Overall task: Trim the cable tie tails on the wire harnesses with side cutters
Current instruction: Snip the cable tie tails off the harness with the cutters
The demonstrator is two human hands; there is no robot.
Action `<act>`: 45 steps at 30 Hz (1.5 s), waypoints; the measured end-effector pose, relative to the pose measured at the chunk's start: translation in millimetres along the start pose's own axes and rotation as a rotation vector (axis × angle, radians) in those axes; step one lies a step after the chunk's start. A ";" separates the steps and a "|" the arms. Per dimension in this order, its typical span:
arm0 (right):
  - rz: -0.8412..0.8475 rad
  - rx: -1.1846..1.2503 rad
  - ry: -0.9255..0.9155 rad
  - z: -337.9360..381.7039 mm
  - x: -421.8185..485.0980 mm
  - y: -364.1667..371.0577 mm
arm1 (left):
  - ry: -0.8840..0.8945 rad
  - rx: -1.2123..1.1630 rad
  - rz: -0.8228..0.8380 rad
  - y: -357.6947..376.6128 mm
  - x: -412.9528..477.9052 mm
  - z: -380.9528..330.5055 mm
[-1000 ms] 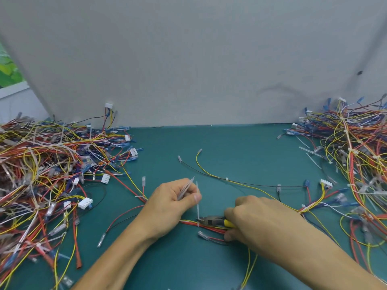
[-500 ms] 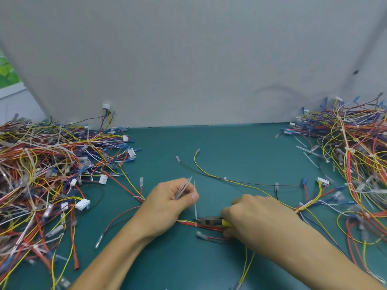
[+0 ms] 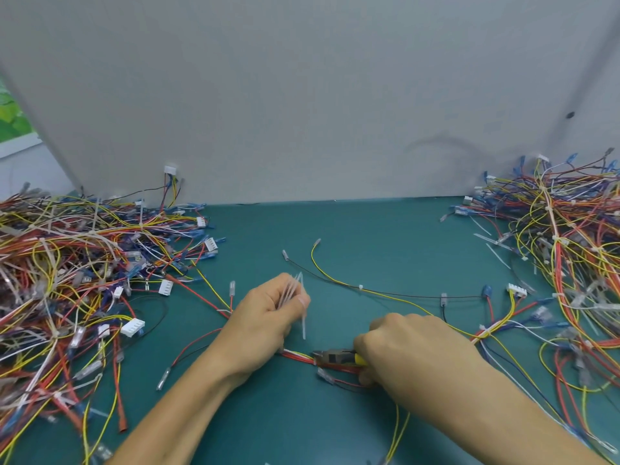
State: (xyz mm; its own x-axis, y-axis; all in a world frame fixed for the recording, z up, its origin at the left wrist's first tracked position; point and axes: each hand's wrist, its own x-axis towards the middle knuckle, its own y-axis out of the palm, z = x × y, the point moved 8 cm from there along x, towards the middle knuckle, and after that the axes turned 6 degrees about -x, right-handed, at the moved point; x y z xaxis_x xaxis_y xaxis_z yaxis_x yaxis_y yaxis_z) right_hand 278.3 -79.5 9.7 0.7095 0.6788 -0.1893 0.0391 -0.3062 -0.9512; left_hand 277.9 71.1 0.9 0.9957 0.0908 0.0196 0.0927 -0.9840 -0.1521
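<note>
My left hand (image 3: 265, 325) is curled round a small sheaf of cable tie tails (image 3: 291, 292), their tips fanning out above my knuckles. Between thumb and forefinger I also pinch a single tail (image 3: 303, 327) that hangs straight down. Its lower end stops short of the red wires, so I judge it to be free of them. My right hand (image 3: 402, 347) is closed round the yellow handles of the side cutters (image 3: 333, 356). Their nose lies against the harness (image 3: 297, 356), low in the centre of the frame between my two hands; whether the blades are parted is too small to tell. I expect these nylon strips to be nearly weightless, springy and slick, apt to flick away when snipped, so I would pinch each one along its length, well clear of the blades. The harness itself looks limp and light, likely to slide, and is best pinned close beside the tie. The work lies on a flat teal mat (image 3: 352, 226), smooth-looking, with a plain grey panel (image 3: 302, 95) standing along its far edge. A tangled left heap (image 3: 67, 270) of harnesses fills the left of the frame, a right heap (image 3: 570, 256) fills the right, and a strip of green shows at the upper left.
</note>
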 end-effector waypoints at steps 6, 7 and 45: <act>-0.017 -0.006 -0.036 6.0 -2.5 -0.7 | -0.029 -0.411 -0.061 -14.6 1.2 -19.7; -0.015 -0.007 -0.040 6.7 -2.7 0.0 | -0.012 -0.438 -0.055 -18.0 1.2 -26.8; -0.042 0.236 0.094 11.5 -7.8 -18.3 | -0.229 0.026 0.124 -24.9 1.4 21.2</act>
State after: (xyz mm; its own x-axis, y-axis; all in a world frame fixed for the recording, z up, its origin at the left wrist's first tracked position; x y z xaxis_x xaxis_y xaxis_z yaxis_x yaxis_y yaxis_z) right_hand 264.0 -71.6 25.7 0.7732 0.6196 -0.1353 -0.0875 -0.1070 -0.9904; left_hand 277.0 99.0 -16.2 0.9746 0.0051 -0.2241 -0.0327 -0.9858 -0.1647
